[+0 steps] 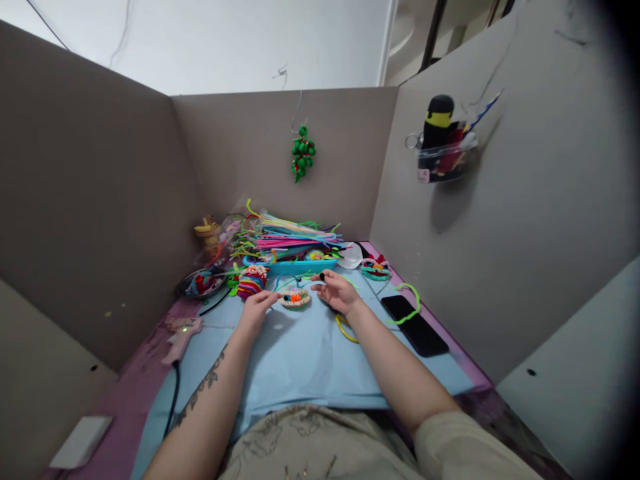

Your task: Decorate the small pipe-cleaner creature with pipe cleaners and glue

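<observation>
My left hand is closed in a pinch, its fingertips at the left edge of a small oval pipe-cleaner craft. This piece has a cream rim with orange and dark bits in its middle. To its right my right hand is raised off the table, thumb and fingers bent around a small black round thing, too small to name. Behind my left hand stands a striped, multicoloured pipe-cleaner bundle. Beneath my right wrist lies a yellow pipe cleaner.
A blue tray heaped with pipe cleaners stands at the back. At left are a pink glue gun and a dark bowl. A black phone lies right under a green pipe cleaner. Grey panels enclose the table.
</observation>
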### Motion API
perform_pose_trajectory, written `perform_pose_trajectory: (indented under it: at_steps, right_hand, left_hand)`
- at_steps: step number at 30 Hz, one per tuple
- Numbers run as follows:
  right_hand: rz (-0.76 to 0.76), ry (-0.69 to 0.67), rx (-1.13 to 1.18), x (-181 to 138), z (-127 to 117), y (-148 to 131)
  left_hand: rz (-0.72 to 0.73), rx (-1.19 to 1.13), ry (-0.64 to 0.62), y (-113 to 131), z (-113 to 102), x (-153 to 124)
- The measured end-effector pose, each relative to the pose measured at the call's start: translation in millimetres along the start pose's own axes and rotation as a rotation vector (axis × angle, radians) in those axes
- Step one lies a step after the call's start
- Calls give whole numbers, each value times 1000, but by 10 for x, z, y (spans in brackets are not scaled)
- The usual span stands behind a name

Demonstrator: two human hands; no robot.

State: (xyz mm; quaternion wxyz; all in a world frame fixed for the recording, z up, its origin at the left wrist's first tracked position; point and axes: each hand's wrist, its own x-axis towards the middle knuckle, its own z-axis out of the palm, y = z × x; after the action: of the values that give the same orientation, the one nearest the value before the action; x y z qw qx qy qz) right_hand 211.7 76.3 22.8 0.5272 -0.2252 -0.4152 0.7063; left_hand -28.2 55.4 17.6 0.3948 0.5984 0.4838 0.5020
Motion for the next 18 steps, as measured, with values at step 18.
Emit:
perform_pose_trajectory:
  at_steps: [18]
  right_hand:
    - [-18, -13, 52, 29, 68, 114]
  left_hand:
    - [-48, -282, -92, 7, 18, -17]
